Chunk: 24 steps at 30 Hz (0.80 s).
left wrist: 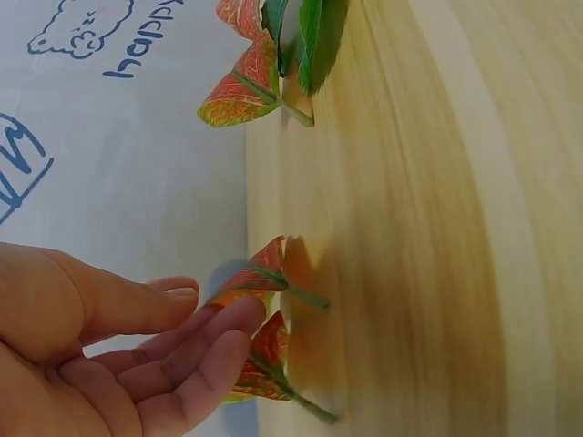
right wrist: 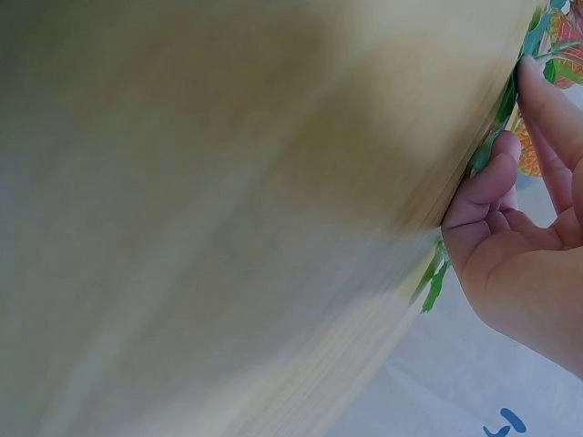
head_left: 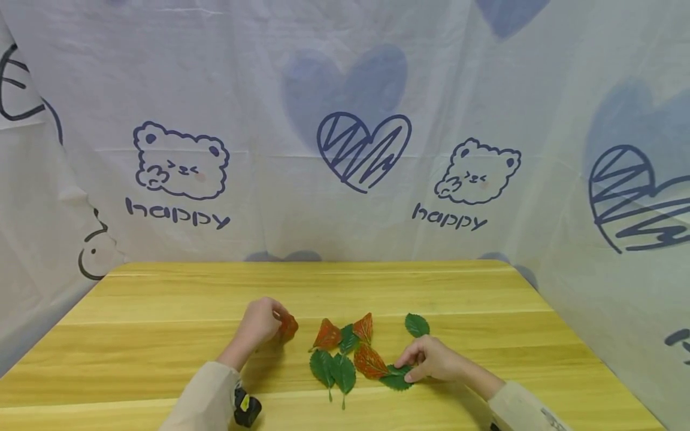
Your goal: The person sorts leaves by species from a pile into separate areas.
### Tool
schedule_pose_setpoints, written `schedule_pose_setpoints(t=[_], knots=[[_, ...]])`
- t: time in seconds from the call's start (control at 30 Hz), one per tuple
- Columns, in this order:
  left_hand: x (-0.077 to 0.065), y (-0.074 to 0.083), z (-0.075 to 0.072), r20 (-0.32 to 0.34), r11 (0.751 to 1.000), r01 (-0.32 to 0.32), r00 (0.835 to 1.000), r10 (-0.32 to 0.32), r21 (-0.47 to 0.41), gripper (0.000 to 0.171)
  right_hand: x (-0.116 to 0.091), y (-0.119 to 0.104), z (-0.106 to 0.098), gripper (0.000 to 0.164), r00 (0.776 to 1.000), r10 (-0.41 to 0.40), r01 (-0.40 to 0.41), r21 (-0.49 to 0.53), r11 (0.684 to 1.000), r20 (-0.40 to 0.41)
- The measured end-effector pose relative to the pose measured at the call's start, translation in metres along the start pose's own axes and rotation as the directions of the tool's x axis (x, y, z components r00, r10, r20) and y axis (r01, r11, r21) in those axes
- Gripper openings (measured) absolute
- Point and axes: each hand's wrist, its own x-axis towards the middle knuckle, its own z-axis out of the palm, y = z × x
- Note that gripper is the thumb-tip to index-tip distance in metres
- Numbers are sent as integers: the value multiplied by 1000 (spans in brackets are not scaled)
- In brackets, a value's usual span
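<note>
My left hand point(head_left: 263, 320) is at the left of a leaf arrangement, beside red leaves point(head_left: 288, 329). In the left wrist view, two red leaves with green stems, the nearer one point(left wrist: 269, 364) and another point(left wrist: 264, 278), stand just beyond the loosely bent fingers; the thumb stays apart from them. My right hand point(head_left: 433, 359) holds a green leaf point(head_left: 396, 382) low on the table, thumb and a finger at its edges. That leaf's tip meets a red leaf point(head_left: 369, 361). In the right wrist view the fingers partly cover the green leaf point(right wrist: 506, 105).
Two green leaves point(head_left: 322, 366) with stems toward me lie at the front middle. Behind them sit a red leaf point(head_left: 327, 335), a small green leaf point(head_left: 348, 339) and another red leaf point(head_left: 363, 328). A single green leaf point(head_left: 417, 325) lies beyond my right hand. The wooden table point(head_left: 162, 299) meets a printed cloth point(head_left: 259, 179).
</note>
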Motion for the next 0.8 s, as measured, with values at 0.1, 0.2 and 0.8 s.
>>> schedule_pose_setpoints(t=[0.1,0.2,0.8], knots=[[-1,0,-1,-27,999,-4,1000,5,36,35,0,0,0,20,1000,-7,7,-6,1000,1],[-2,2,-2,-52,995,0,999,5,98,31,0,0,0,20,1000,-5,5,-9,1000,0],[0,22,18,-19,983,-186,982,186,9,12,0,0,-1,20,1000,-3,3,-23,1000,2]])
